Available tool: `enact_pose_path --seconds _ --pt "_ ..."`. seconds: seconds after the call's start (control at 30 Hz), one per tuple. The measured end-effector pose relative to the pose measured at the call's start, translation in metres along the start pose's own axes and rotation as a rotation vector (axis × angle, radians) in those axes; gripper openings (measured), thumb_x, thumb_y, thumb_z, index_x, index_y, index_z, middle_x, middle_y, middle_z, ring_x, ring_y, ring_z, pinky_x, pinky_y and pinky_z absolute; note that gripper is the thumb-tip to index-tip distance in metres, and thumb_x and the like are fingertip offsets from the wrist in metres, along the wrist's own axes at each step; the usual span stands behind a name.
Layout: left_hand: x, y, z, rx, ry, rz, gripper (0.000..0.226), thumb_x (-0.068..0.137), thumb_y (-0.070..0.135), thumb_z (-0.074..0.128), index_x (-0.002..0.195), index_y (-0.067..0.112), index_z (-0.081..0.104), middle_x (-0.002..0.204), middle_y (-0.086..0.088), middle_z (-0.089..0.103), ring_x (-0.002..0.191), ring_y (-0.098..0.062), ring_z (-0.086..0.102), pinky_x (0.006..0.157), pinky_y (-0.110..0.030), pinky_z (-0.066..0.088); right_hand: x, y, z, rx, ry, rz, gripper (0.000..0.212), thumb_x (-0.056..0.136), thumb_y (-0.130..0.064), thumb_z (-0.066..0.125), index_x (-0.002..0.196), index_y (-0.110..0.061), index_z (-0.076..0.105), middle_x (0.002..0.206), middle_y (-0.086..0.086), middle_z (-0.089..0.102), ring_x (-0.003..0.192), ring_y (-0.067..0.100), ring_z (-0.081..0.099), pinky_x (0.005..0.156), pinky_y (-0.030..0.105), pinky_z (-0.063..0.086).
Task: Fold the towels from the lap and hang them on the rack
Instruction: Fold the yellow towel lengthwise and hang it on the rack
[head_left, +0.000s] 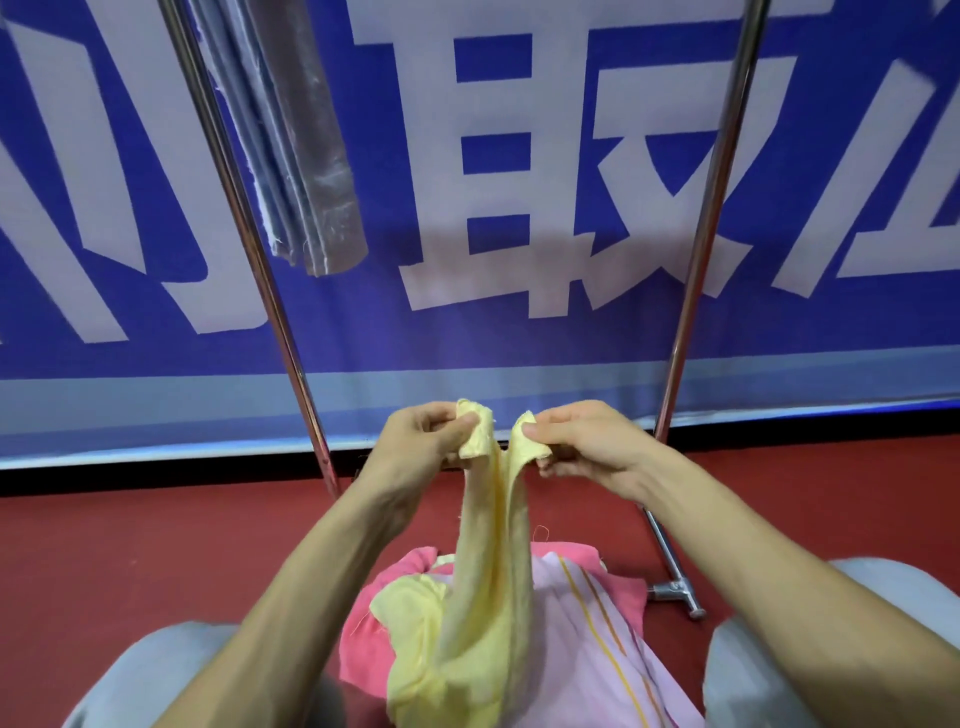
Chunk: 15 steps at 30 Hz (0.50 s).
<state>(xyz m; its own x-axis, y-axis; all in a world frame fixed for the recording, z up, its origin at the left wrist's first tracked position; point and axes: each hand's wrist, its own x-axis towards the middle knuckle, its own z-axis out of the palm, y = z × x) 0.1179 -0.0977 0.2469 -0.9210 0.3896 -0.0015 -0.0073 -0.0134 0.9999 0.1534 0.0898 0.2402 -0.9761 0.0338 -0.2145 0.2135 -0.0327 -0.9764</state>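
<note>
Pinching yellow towel (488, 571) by two upper corners: left hand (423, 439) on one, right hand (587, 447) on other, near each other, fingers curled on cloth. Hanging from there down onto lap, over pink towel (621, 595) and lilac striped towel (582, 665). Behind, on rack (239, 208), upper left: grey towel (306, 166) draped.

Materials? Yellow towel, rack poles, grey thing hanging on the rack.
Yellow towel: soft woven cotton-like cloth, matte; it drapes limply, loose threads at edges. Rack poles: polished metal, likely chromed or stainless; bright streak reflections. Grey hanging piece: folded fabric, slightly glossy, frayed edge; fibre unclear.
</note>
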Motion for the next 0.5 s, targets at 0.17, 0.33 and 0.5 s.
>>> enact_pose_path --seconds 0.17,0.33,0.5 --pt "0.001 -0.003 0.007 -0.011 0.006 -0.026 0.019 0.090 0.003 0.059 0.102 -0.011 0.066 0.092 -0.020 0.065 0.080 -0.024 0.059 0.064 -0.022 0.053 -0.005 -0.001 0.009 0.036 0.039 -0.014 0.009 0.086 -0.008 0.066 0.090 0.000 0.068 0.070 0.009 0.059 0.057 0.013 0.057 0.054 0.022 0.052" --pt "-0.003 -0.005 0.012 0.047 -0.011 -0.014 0.015 0.086 -0.002 0.062 0.098 -0.009 0.069 0.095 -0.029 0.068 0.079 -0.026 0.061 0.069 -0.024 0.057 -0.010 0.002 0.017 -0.060 0.141 -0.140 0.010 0.087 -0.008 0.066 0.084 0.000 0.070 0.075 0.006 0.064 0.064 0.010 0.060 0.055 0.018 0.051" --pt "-0.003 -0.007 0.014 0.027 0.003 -0.027 0.011 0.083 -0.002 0.066 0.092 -0.003 0.072 0.087 -0.020 0.070 0.075 -0.022 0.064 0.068 -0.024 0.057 -0.010 0.007 0.023 -0.259 0.250 -0.246 0.003 0.082 -0.015 0.070 0.079 -0.014 0.071 0.069 -0.002 0.067 0.067 0.009 0.059 0.072 0.026 0.047"
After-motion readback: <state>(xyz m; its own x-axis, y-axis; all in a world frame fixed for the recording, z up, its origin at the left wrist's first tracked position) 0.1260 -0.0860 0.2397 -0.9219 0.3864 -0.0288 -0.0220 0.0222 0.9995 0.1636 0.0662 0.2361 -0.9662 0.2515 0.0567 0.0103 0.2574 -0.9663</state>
